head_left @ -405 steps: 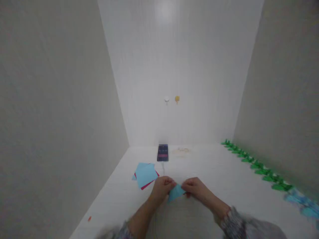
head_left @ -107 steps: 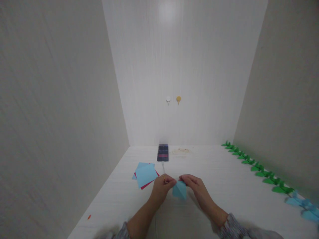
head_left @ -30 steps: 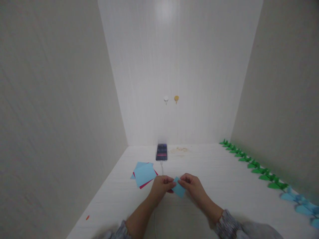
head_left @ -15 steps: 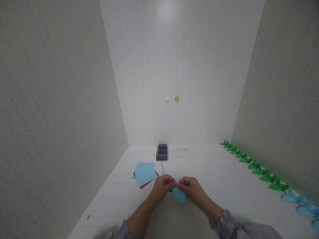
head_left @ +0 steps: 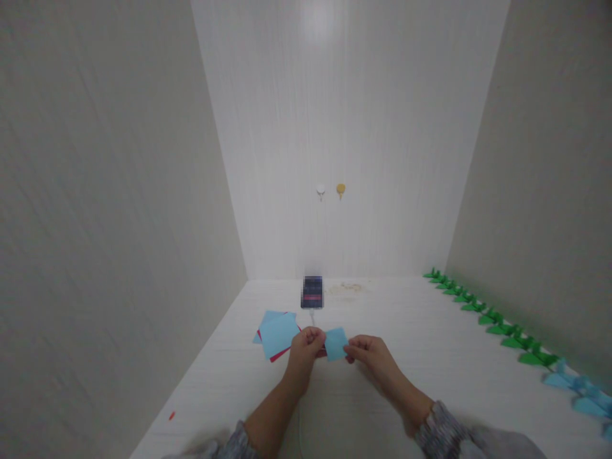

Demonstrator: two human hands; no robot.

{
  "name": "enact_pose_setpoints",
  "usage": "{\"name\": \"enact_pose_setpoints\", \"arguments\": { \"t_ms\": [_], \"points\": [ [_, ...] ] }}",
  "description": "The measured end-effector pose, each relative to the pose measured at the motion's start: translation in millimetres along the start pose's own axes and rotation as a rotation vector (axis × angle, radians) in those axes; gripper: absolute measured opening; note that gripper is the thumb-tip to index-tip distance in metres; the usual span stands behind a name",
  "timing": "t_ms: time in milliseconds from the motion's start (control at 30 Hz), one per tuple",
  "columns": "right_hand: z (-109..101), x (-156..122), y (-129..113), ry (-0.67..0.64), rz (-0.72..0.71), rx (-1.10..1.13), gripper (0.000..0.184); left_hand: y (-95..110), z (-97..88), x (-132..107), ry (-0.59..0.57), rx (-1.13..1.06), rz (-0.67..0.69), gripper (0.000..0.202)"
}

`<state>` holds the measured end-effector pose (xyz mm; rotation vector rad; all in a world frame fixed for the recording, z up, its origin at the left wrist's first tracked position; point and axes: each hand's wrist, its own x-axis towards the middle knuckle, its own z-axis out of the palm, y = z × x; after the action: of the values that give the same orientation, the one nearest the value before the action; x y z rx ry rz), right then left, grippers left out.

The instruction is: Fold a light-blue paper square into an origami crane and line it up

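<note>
A small folded light-blue paper (head_left: 336, 343) is held up between my two hands above the white table (head_left: 421, 376). My left hand (head_left: 305, 350) pinches its left edge with the fingers closed. My right hand (head_left: 370, 355) pinches its right edge, fingers closed too. The paper looks roughly square and faces me. Just left of my left hand lies a stack of flat paper sheets (head_left: 277, 333), light blue on top with red beneath.
A dark phone (head_left: 312, 292) stands at the back with a white cable running toward me. Green folded paper figures (head_left: 482, 316) line the right wall, followed by light-blue ones (head_left: 581, 392). Two small hooks (head_left: 331, 190) hang on the back wall. A tiny red scrap (head_left: 171, 415) lies front left.
The blue paper hung below my fingers half a second ago; now it is raised and turned flat toward me. Both hands have shifted slightly up and away from me.
</note>
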<state>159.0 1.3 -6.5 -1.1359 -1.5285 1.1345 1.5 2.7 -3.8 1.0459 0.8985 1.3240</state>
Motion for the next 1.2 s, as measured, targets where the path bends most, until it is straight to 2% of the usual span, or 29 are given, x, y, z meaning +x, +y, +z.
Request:
{"name": "enact_pose_setpoints", "arguments": {
  "t_ms": [100,267,333,667,833,1200],
  "points": [
    [-1,-1,-3,0.002,-0.008,0.026,0.021,2,-0.4,-1,-0.015,-0.004,-0.01,0.024],
    [2,0,5,-0.102,0.081,0.043,0.014,1,-1.7,-1,-0.153,0.155,-0.066,0.035],
    [1,1,7,-0.097,0.072,0.043,0.013,0,-1.4,-1,-0.168,0.183,-0.058,0.035],
    [-4,-3,-6,0.09,-0.186,-0.059,0.019,10,5.9,-8,-0.137,0.093,0.086,0.038],
    [-3,-5,-9,0.115,-0.159,-0.051,0.023,9,5.0,-8,-0.085,0.116,0.076,0.04],
    [-2,-4,-9,0.093,-0.101,0.077,0.025,13,6.5,-11,-0.086,0.148,0.086,0.039]
  ]
}}
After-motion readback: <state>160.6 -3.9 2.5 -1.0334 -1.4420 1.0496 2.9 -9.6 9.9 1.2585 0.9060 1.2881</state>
